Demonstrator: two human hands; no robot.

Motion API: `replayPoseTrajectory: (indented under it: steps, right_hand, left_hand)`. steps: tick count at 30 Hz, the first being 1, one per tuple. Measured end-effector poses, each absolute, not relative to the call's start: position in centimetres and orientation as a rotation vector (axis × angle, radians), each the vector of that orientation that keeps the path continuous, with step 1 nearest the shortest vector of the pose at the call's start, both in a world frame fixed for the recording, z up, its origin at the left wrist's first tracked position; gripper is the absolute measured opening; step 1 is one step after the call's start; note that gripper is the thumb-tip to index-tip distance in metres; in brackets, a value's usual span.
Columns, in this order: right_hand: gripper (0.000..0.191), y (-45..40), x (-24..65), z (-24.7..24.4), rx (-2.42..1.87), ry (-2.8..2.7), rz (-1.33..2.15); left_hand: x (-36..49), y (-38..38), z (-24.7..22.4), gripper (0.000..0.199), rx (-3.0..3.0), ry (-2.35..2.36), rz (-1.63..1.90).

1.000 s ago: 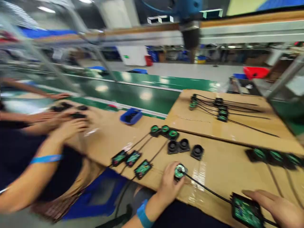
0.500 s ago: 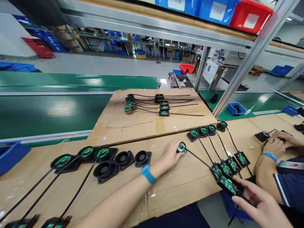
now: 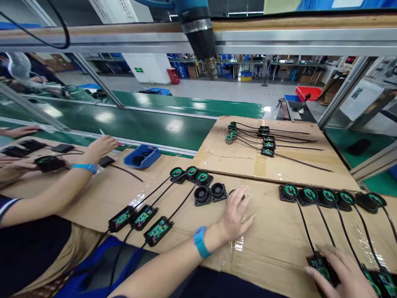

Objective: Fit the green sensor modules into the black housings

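Note:
My left hand (image 3: 237, 215) is over a black fan, with its thumb and fingers apart; the hand mostly hides that fan. Just left of it lie two black fans (image 3: 218, 191) without wires. My right hand (image 3: 347, 271) has its thumb and fingers around an open black box (image 3: 322, 267) with a green circuit board, low at the right. A cable runs from this box up to a fan with a green ring (image 3: 290, 191), at the left end of a row of several such fans. More boxes lie beside my right hand, partly cut off by the frame.
Three wired fans with boxes (image 3: 158, 230) lie left of centre. Several wired units (image 3: 268, 142) rest on a raised cardboard sheet (image 3: 223, 163). A blue bin (image 3: 142, 156) and another person's hands (image 3: 102, 149) are at the left. A tool (image 3: 200, 35) hangs overhead.
The view has turned left. The fan my left hand held now lies at the row's left end, and that hand has moved to a bare fan. The box in my right hand has come down to the table.

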State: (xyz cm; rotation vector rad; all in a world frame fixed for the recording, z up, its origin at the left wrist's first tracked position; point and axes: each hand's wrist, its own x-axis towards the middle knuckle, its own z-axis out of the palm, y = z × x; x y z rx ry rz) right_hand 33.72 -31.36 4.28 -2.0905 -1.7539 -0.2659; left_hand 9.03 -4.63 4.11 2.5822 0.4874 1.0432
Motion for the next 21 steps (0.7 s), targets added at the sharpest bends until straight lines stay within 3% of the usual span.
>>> replayPoseTrajectory:
  steps: [7,12,16,21]
  right_hand:
    - [0.039,-8.3,32.1,10.8,-1.854,-1.988,-0.121]
    - [0.052,9.5,27.5,12.1,-2.094,-1.962,-0.165]
    - [0.066,18.0,24.4,13.1,-2.357,-1.828,-0.107]
    - [0.046,22.0,22.5,13.9,-2.494,-1.722,0.031]
  left_hand:
    - [5.3,-4.3,2.1,0.034,2.644,0.635,0.844]
    - [1.8,-6.6,0.5,0.06,2.481,0.781,0.987]
    - [0.4,-6.0,-2.3,0.068,2.39,0.776,1.063]
    - [1.2,-4.0,-5.8,0.086,2.346,0.706,1.058]
